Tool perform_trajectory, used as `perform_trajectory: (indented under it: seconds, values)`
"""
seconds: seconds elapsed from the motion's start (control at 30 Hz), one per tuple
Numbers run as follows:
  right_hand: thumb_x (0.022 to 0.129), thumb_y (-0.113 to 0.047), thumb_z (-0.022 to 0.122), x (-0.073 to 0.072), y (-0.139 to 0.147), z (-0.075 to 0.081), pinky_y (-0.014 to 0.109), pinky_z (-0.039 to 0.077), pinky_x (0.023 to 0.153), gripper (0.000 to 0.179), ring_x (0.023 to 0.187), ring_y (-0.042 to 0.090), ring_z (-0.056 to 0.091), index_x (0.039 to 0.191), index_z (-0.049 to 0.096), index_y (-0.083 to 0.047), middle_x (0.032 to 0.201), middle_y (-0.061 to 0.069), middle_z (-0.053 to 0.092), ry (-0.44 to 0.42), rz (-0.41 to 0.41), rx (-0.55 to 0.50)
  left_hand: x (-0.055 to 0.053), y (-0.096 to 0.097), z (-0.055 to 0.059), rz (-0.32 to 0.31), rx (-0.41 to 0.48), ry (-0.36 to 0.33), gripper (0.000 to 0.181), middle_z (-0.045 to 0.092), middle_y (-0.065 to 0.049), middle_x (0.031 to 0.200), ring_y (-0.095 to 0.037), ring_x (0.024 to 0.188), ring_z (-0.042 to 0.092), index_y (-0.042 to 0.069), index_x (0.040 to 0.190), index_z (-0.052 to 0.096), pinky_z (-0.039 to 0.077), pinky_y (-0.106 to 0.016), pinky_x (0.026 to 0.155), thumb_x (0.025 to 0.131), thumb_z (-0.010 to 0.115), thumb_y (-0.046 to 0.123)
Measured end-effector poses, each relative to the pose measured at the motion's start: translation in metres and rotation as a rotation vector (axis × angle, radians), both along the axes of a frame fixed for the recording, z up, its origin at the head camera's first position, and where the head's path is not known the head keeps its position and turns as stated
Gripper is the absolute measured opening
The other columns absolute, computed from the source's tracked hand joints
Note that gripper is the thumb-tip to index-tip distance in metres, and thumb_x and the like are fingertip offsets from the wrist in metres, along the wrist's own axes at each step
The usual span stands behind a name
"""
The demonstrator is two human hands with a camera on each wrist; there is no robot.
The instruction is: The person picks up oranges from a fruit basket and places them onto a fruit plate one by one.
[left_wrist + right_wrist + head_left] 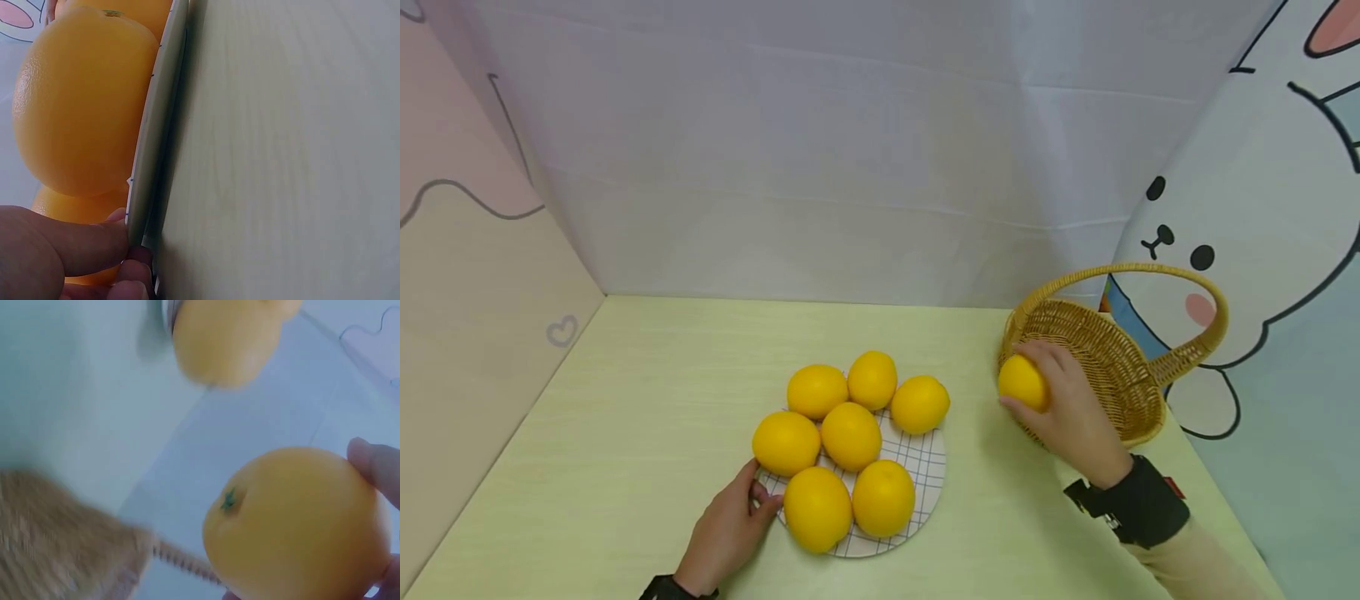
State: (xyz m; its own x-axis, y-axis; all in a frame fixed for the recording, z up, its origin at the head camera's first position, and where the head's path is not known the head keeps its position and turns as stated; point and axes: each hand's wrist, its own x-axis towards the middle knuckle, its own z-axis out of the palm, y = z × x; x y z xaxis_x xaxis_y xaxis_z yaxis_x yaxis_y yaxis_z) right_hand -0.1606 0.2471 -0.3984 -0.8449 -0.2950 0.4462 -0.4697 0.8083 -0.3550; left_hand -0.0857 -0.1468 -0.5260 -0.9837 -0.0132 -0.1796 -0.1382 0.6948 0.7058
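Note:
On the left, my left hand (726, 521) pinches the rim of a round white plate (929, 467) with a dark grid pattern. In the left wrist view the thumb lies over the plate's edge (149, 137), with fingers beneath it. Several yellow-orange oranges (850, 437) crowd the plate. My right hand (1075, 421) grips one orange (1022, 383) between thumb and fingers, at the left rim of a wicker basket (1123, 375). A green stem end shows on this held orange (300, 525) in the right wrist view.
The basket's tall arched handle (1213, 321) rises over it. A pale wood-grain table (670, 375) lies under everything. A white sheet (812, 167) stands at the back, and printed cartoon panels (1262, 233) flank both sides, one close to the basket.

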Motion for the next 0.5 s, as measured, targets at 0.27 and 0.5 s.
perform_trajectory:
  seconds: [0.27,0.5]
  values:
    - [0.077,-0.033,0.076,0.019,-0.033,-0.032,0.044,0.048,0.087,0.068,0.116,0.026,0.047,0.135,0.049,-0.009,0.136,0.014,0.043,-0.085,0.159,-0.009,0.0,0.0,0.001,-0.002,-0.007,-0.005,0.057,0.054,0.004,0.082,-0.012,0.064,0.044,-0.001,0.134,0.046,0.035,-0.028,0.057,0.087,0.066,0.024]
    - [0.085,-0.041,0.066,0.03,-0.05,-0.055,0.041,0.043,0.097,0.069,0.125,0.023,0.041,0.142,0.041,-0.012,0.141,0.014,0.037,-0.157,0.244,0.033,0.0,0.001,0.003,-0.007,-0.005,-0.001,0.058,0.054,0.004,0.082,-0.012,0.064,0.043,-0.002,0.134,0.045,0.034,-0.028,0.056,0.088,0.065,0.025]
